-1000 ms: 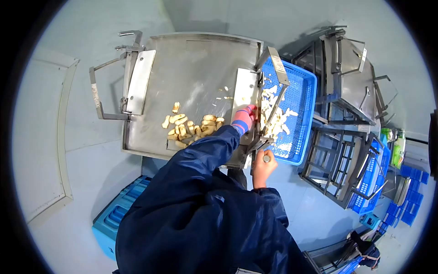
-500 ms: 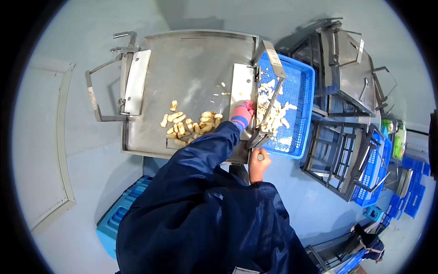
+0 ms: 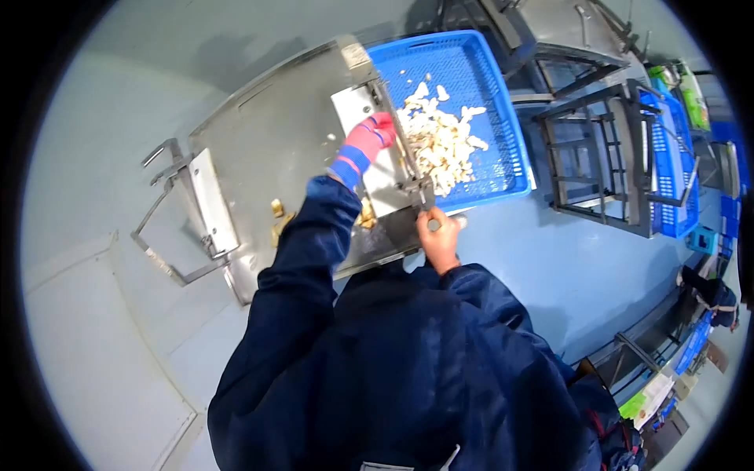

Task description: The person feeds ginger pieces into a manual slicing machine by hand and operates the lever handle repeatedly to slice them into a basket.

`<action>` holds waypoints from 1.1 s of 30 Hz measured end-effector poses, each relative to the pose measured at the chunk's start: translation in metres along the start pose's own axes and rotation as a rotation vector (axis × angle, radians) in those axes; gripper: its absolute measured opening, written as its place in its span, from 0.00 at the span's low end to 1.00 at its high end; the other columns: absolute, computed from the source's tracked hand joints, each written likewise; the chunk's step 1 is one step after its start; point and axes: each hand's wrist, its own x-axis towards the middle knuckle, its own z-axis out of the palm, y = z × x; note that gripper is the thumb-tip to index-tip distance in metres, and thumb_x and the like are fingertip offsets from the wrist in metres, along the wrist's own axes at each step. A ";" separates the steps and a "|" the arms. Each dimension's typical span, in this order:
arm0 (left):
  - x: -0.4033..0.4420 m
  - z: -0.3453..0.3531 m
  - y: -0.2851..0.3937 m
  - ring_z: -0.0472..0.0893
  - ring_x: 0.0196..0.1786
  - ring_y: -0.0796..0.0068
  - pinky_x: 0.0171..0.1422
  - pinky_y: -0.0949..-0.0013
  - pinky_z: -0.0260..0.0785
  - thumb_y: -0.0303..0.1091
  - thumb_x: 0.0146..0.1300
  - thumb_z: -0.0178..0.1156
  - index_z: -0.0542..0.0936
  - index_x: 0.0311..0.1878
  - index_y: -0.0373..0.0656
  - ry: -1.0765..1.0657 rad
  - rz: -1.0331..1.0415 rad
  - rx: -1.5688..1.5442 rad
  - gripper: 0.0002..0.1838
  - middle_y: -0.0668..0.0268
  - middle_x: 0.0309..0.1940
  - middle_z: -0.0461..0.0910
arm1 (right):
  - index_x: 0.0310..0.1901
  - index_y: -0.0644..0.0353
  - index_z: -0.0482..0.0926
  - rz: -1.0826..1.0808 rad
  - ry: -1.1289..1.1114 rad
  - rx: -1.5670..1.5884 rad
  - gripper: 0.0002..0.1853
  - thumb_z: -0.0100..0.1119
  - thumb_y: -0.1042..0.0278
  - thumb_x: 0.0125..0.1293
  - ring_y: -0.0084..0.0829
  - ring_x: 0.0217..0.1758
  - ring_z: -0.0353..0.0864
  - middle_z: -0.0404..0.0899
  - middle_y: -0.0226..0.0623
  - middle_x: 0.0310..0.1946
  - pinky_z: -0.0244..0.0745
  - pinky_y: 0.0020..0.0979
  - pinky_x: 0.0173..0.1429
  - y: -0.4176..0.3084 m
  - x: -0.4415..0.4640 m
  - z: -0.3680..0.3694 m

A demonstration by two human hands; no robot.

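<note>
My left hand, in a pink and blue glove, rests on the white cutting board with its fingers bent in close beside the metal cutter. Whatever lies under those fingers is hidden. My bare right hand wraps round the cutter's handle at the near end. Several whole pale, brown-marked pieces, which look like mushrooms, lie on the steel table, partly behind my left arm. Beyond the cutter, a heap of cut pale pieces fills part of the blue basket.
On the table's left side is another white board with a metal cutter frame. Metal racks and a further blue basket stand at the right. Blue floor shows below the basket.
The view has turned and shifted, so table and basket appear tilted. My left hand stays at the board beside the cutter, and my right hand keeps hold of the handle.
</note>
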 end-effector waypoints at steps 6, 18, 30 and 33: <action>-0.054 -0.084 -0.014 0.79 0.44 0.61 0.49 0.63 0.70 0.38 0.51 0.64 0.77 0.47 0.42 0.075 -0.123 1.137 0.20 0.56 0.40 0.80 | 0.20 0.59 0.71 0.034 -0.075 -0.011 0.11 0.59 0.69 0.56 0.37 0.16 0.72 0.71 0.41 0.13 0.66 0.33 0.24 0.016 -0.004 0.004; -0.058 -0.072 -0.057 0.79 0.44 0.66 0.49 0.68 0.71 0.34 0.57 0.58 0.72 0.53 0.40 0.103 -0.206 0.463 0.20 0.59 0.42 0.79 | 0.17 0.63 0.66 0.022 -0.053 0.043 0.14 0.58 0.71 0.57 0.41 0.13 0.69 0.67 0.45 0.11 0.63 0.35 0.21 -0.001 0.000 -0.001; -0.011 0.033 -0.107 0.78 0.35 0.59 0.41 0.64 0.70 0.25 0.49 0.63 0.74 0.41 0.40 0.574 0.190 0.517 0.14 0.58 0.33 0.77 | 0.16 0.61 0.67 0.036 -0.076 -0.055 0.15 0.58 0.68 0.56 0.45 0.14 0.71 0.70 0.45 0.11 0.63 0.39 0.24 -0.029 0.014 -0.011; -0.018 0.033 -0.101 0.78 0.34 0.59 0.39 0.63 0.70 0.27 0.52 0.62 0.75 0.39 0.41 0.580 0.278 0.485 0.11 0.58 0.32 0.78 | 0.17 0.61 0.69 0.068 -0.073 -0.032 0.13 0.58 0.69 0.56 0.44 0.14 0.71 0.69 0.45 0.11 0.63 0.37 0.23 -0.030 0.015 -0.010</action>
